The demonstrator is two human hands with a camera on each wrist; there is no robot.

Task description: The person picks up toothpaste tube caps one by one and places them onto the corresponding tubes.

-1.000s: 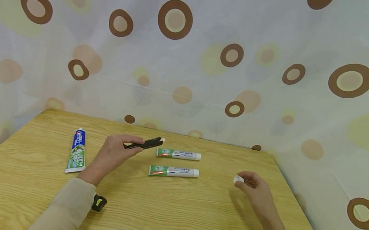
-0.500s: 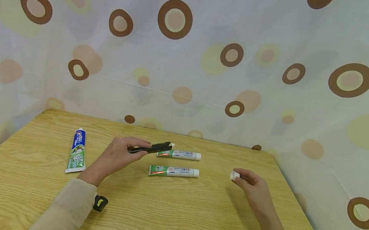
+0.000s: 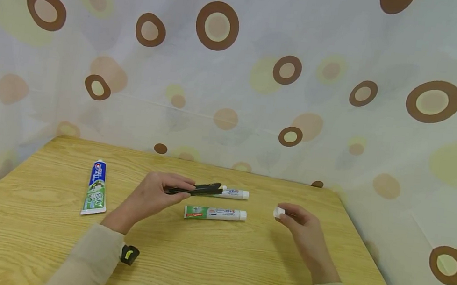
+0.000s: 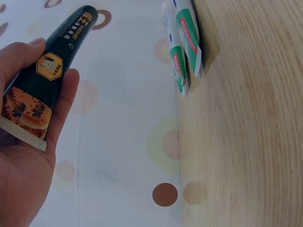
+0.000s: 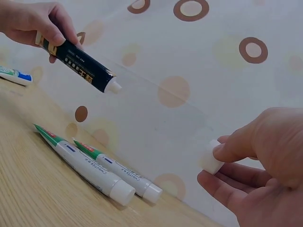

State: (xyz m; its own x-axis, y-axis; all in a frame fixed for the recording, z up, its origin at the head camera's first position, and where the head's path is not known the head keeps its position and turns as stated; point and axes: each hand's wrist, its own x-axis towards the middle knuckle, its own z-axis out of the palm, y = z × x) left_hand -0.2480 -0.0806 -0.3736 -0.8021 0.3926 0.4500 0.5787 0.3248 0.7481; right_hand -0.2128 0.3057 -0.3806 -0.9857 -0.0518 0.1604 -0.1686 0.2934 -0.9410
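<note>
A dark toothpaste tube (image 3: 206,189) with a honeycomb picture is gripped in my left hand (image 3: 153,200), held above the table. Its white nozzle (image 5: 113,87) is uncapped and points toward the right. My right hand (image 3: 305,229) pinches a small white cap (image 3: 278,212) between thumb and fingertips, apart from the tube. Below and between the hands lie two green-and-white toothpaste tubes (image 3: 216,213), both capped. The left hand's tube partly covers the farther one (image 3: 236,194) in the head view. In the left wrist view the dark tube (image 4: 49,66) shows its printed front.
A blue-and-green toothpaste tube (image 3: 96,188) lies at the left of the wooden table (image 3: 206,267). Behind the table's far edge hangs a pale sheet (image 3: 235,87) with brown rings and dots. It also rises along the right side.
My left hand has carried the dark tube to the right, over the farther green-and-white tube. The right hand has moved left with the cap, narrowing the gap. The lying tubes have stayed put.
</note>
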